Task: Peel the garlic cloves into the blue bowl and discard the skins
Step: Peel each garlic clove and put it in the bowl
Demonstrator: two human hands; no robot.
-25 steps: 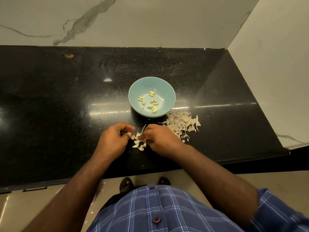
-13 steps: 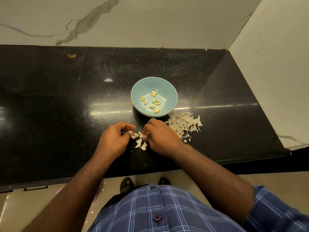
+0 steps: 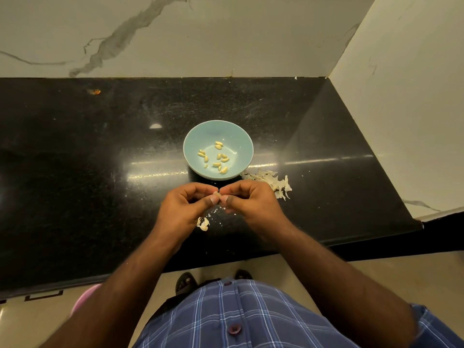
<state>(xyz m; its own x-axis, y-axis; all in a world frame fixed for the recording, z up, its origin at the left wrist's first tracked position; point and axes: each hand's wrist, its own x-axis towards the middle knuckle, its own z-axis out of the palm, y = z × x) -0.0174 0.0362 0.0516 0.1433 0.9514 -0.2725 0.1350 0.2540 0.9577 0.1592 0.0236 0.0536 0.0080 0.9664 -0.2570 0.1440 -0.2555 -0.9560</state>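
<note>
Blue bowl (image 3: pixel 239 136): about twelve peeled cloves (image 3: pixel 218 156). Left hand (image 3: pixel 184 209), right hand (image 3: pixel 253 204) both pinching one garlic clove (image 3: pixel 217 195).

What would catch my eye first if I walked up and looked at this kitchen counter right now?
Most likely the blue bowl in the middle of the black counter, with a scatter of peeled garlic cloves inside. Just in front of it, the left hand and right hand meet fingertip to fingertip, pinching one small clove between them. A pale heap of skins lies to the right of the bowl.
</note>
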